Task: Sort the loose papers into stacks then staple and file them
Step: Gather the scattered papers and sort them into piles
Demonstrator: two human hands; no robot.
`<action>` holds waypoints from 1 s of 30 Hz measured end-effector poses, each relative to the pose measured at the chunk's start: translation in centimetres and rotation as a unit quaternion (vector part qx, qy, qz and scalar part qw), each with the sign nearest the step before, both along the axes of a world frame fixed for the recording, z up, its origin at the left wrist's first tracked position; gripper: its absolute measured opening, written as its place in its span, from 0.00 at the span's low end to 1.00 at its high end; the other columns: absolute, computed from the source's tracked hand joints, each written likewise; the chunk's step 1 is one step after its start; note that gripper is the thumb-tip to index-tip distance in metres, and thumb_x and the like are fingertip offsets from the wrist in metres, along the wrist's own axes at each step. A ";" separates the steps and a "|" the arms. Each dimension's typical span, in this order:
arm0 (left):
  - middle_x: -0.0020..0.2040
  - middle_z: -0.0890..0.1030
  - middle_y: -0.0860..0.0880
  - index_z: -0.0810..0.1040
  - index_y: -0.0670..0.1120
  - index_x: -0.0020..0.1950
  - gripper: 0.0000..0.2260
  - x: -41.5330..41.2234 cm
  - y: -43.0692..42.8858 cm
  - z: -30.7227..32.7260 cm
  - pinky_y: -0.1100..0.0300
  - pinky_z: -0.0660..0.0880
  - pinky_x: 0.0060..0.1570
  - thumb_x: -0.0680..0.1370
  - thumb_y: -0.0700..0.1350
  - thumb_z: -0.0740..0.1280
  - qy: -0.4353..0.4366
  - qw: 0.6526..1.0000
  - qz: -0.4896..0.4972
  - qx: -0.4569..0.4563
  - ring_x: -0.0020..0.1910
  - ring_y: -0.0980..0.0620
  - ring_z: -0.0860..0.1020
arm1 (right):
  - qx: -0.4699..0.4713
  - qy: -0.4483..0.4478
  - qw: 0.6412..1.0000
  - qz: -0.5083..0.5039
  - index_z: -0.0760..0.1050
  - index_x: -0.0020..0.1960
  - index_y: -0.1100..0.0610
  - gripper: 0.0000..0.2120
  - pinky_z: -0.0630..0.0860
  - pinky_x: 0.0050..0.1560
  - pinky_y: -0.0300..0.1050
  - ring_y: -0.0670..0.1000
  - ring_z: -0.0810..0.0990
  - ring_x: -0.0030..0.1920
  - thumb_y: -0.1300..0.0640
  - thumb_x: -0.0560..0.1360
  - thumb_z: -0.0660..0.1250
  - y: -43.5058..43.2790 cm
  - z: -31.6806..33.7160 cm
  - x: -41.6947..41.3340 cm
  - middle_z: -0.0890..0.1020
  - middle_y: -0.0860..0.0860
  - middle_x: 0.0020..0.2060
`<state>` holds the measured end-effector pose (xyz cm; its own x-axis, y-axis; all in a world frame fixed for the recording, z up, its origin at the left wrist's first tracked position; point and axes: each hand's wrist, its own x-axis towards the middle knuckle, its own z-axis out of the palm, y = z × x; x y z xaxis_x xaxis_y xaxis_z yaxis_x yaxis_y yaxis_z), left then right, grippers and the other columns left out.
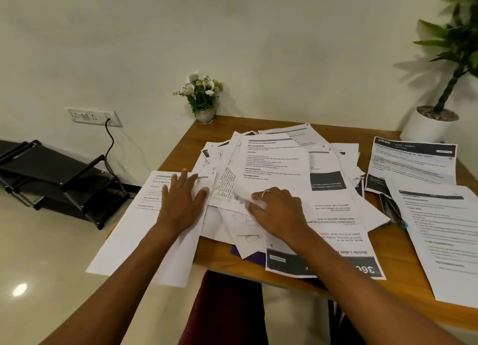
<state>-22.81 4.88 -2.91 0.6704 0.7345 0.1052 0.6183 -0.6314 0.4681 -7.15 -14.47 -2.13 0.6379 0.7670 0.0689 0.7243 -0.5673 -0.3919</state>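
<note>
A wide heap of loose papers [274, 168] is spread over the middle of the wooden tabletop [181, 148], with the sheets overlapping at many angles. The left grip [181, 202] is laid flat and relaxed, fingers straight and spread, on a separate left stack [134, 230] at the left edge of the tabletop; this stack overhangs the near-left corner. The right grip [279, 210] is set on the near part of the heap, just beside the left one. Its fingers are curled, and a sheet of the loose papers is pinched between them; a ring [266, 192] is worn on one finger.

Toward the far-right corner a far stack [413, 163] with a dark header is laid apart from the heap. At the right edge, nearer the person, a near stack [445, 241] is placed. Between it and the heap a dark narrow object [390, 207] is partly covered; what it is cannot be told. A purple folder [256, 256] is seen under the heap at the near edge.

A small flower pot [204, 98] is stood at the far-left corner, and a white planter [429, 124] at the far-right corner. On the floor to the left, a black file rack [57, 179] is placed below a wall socket [94, 117].
</note>
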 end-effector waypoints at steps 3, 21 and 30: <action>0.76 0.71 0.49 0.76 0.52 0.70 0.19 1.4 -3.2 2.2 0.46 0.66 0.72 0.82 0.58 0.64 -0.096 0.992 0.001 -0.082 0.75 0.46 0.70 | 0.103 0.044 0.994 -0.003 0.83 0.56 0.54 0.20 0.77 0.50 0.49 0.52 0.83 0.46 0.44 0.84 0.58 -0.6 0.7 0.1 0.83 0.49 0.43; 0.59 0.79 0.55 0.75 0.54 0.67 0.14 6.0 -11.2 1.4 0.54 0.80 0.45 0.83 0.43 0.66 -0.171 0.925 0.000 -0.340 0.55 0.48 0.81 | 0.238 0.155 0.959 0.013 0.82 0.58 0.47 0.14 0.75 0.54 0.38 0.39 0.79 0.55 0.41 0.80 0.65 -12.3 1.5 2.6 0.82 0.38 0.55; 0.54 0.83 0.57 0.78 0.53 0.61 0.09 5.1 -11.5 -0.9 0.59 0.81 0.49 0.82 0.43 0.67 -0.183 0.934 -0.071 -0.299 0.51 0.54 0.83 | 0.296 0.409 0.838 -0.206 0.72 0.72 0.53 0.24 0.81 0.53 0.47 0.48 0.83 0.54 0.49 0.78 0.72 -10.5 2.7 8.2 0.82 0.47 0.57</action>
